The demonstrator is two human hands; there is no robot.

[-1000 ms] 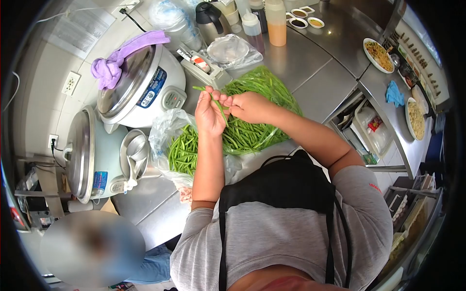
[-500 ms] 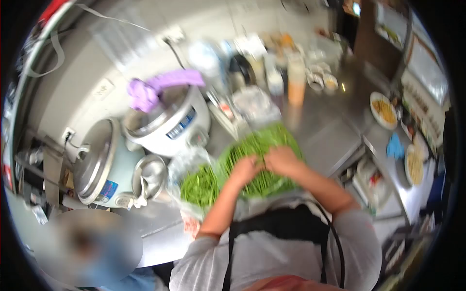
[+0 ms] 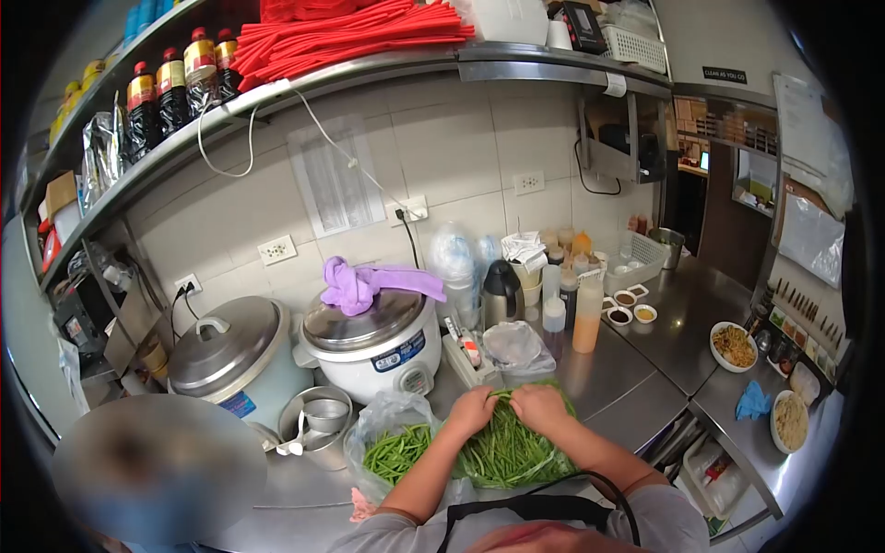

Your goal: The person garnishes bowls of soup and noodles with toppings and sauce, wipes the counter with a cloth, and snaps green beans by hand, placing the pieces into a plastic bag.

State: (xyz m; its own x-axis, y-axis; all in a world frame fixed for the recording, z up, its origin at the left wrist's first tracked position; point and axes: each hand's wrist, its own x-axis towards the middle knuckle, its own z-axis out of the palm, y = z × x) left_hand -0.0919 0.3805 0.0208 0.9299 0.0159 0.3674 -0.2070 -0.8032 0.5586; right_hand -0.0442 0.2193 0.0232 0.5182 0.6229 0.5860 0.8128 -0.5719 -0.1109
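Note:
Cut green beans (image 3: 507,452) lie heaped in an open green plastic bag (image 3: 558,465) on the steel counter in front of me. My left hand (image 3: 472,411) is closed on the bag's far edge, with its fingers curled in. Just right of it, my right hand (image 3: 542,409) grips the same edge, and a strip of green film shows between the two. Both sets of fingertips are partly hidden. Left of my left forearm, a clear plastic bag (image 3: 369,426) holds more cut beans (image 3: 398,452).
Two rice cookers (image 3: 373,346) and a steel pot (image 3: 318,442) stand at the left. Behind the bags are a scale (image 3: 468,359), squeeze bottles (image 3: 587,318) and sauce dishes (image 3: 645,314). Food bowls (image 3: 734,347) sit at the right. Another person (image 3: 161,479), blurred, is at lower left.
My view has tilted up, bringing the shelf into sight. My hands have moved from over the beans to the bag's far edge and sit slightly farther apart.

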